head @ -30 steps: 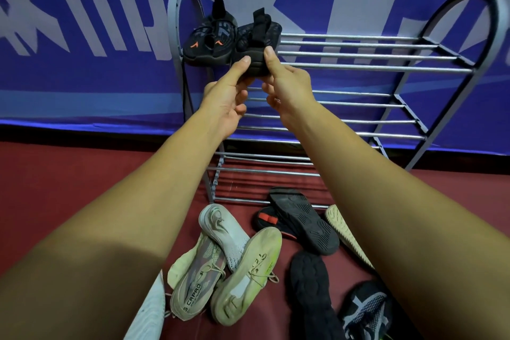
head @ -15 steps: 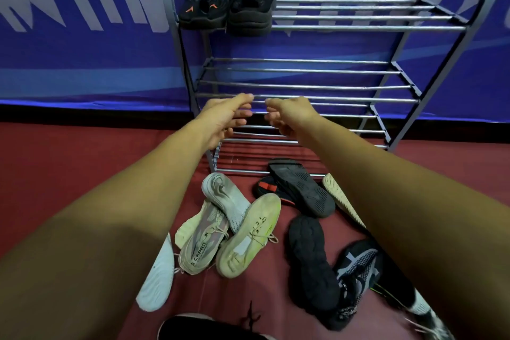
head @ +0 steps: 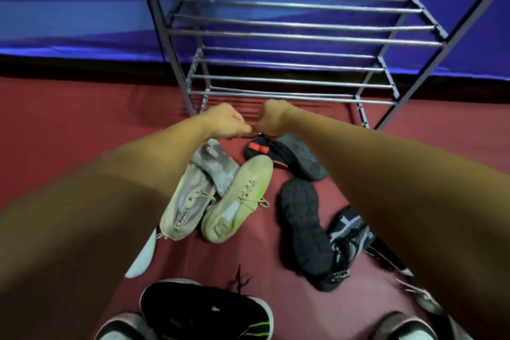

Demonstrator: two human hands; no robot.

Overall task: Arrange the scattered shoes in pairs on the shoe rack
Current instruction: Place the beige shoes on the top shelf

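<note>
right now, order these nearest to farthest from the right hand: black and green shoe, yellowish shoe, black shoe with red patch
From the right hand:
1. black shoe with red patch, just below the hand.
2. yellowish shoe, mid floor, toward the left.
3. black and green shoe, at the bottom edge.

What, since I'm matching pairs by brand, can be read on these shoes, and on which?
"CAPRO": side of the grey-beige shoe.
"CAPRO", upside down, seemingly: heel of the black-and-white knit shoe.
Dark marks on the cream shoe: too blurred to read.
</note>
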